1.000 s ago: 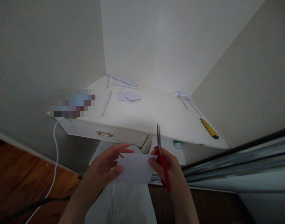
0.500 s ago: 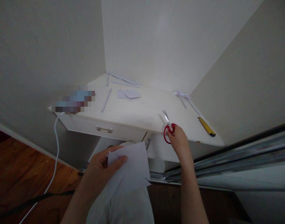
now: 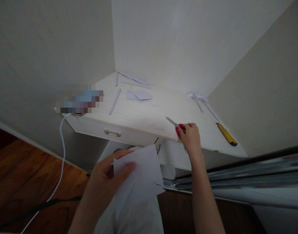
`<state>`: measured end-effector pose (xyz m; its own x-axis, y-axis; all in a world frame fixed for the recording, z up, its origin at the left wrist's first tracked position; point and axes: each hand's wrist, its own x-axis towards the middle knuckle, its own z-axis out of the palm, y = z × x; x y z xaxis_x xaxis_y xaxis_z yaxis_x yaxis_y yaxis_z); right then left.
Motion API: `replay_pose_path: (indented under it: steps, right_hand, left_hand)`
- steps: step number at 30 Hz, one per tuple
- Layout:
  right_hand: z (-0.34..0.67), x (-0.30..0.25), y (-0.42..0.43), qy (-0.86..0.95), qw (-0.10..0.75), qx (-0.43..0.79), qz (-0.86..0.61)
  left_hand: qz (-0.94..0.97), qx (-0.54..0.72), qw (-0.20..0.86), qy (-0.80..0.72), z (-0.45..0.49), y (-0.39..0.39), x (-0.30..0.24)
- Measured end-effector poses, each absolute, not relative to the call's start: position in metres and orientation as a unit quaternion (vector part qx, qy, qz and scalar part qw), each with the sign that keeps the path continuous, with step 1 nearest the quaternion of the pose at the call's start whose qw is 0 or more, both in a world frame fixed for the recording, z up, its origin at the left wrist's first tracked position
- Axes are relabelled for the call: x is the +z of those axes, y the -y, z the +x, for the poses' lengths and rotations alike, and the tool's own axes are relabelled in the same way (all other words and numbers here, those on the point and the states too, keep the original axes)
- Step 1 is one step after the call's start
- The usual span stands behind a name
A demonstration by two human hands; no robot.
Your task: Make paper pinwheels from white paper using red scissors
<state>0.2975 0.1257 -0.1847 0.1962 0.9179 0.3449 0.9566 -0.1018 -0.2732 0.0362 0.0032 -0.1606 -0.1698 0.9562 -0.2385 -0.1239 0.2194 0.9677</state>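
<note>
Sheet: plain paper (image 3: 145, 174), pale with a faint lilac cast, unmarked by print; straight upper edge, sharp corner at top, small pointed tip at upper left.
Cut: short dark slit near the right edge, the lower-right corner jutting out beside it. Lower edge blends into the pale trousers; outline there hard to tell.
Sheet's place: tilted above the lap, in front of the desk (image 3: 139, 122), clear of its top.
Left hand: left hand (image 3: 108, 174) grips the sheet by its left side, thumb flat on the upper face, fingers behind.
Right hand: right hand (image 3: 190, 136) pinches the scissors (image 3: 176, 124) by the handles, over the desk's front edge.
Scissors: red handles, slim grey blades nearly together, tips toward the far left; contact with the wood cannot be told.
Desk, middle: flat paper pieces (image 3: 142, 95), overlapping, one pointed.
Desk, back left: thin paper strips (image 3: 136, 81), bunched near the corner.
Desk, right: yellow cutter (image 3: 226, 134), black-ended, near a paper bundle (image 3: 199, 98).
</note>
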Motion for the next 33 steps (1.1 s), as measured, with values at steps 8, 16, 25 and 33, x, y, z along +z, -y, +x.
replay_pose_path:
  steps: [8, 16, 25, 33]
  right_hand:
    - [0.275, -0.194, -0.119, 0.67, 0.274, -0.043, -0.689]
    - [0.281, -0.208, -0.148, 0.649, 0.244, -0.055, -0.719]
    - [0.282, -0.198, -0.164, 0.662, 0.156, -0.026, -0.733]
    - [0.279, -0.192, -0.16, 0.638, 0.139, -0.014, -0.757]
  left_hand:
    - [0.359, 0.494, 0.554, -0.566, 0.039, -0.007, -0.162]
    - [0.371, 0.481, 0.524, -0.597, 0.035, -0.008, -0.162]
    - [0.307, 0.522, 0.519, -0.604, 0.025, -0.009, -0.162]
    - [0.287, 0.552, 0.507, -0.597, -0.002, -0.015, -0.176]
